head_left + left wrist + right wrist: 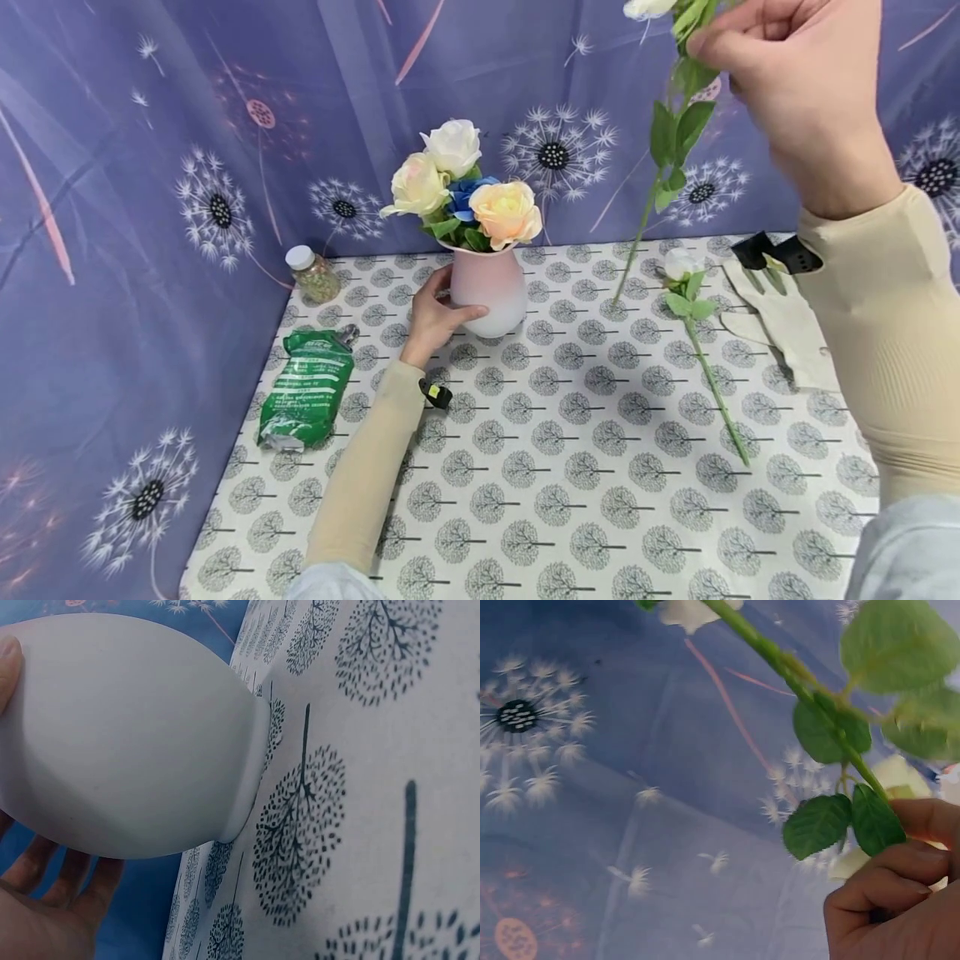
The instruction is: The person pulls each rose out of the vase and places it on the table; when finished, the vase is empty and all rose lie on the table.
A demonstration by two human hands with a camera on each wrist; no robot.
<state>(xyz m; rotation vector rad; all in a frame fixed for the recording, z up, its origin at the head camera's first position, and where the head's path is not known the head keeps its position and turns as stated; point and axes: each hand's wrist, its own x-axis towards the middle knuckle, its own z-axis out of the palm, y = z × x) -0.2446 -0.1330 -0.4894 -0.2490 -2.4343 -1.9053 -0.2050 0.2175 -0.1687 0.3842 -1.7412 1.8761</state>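
A pink-and-white vase stands upright on the table, holding white, cream, peach and blue artificial flowers. My left hand grips its left side, thumb across the front; in the left wrist view, fingers curve round the white body. High at the upper right, my right hand pinches the green stem of a leafy artificial flower. That stem hangs down, apart from the vase. A white bloom is cut off by the top edge. In the right wrist view, thumb and finger pinch the stem.
Another white artificial rose lies on the tree-patterned tablecloth, with white gloves to its right. At the left are a green packet and a white-capped jar. A purple dandelion-print curtain hangs behind.
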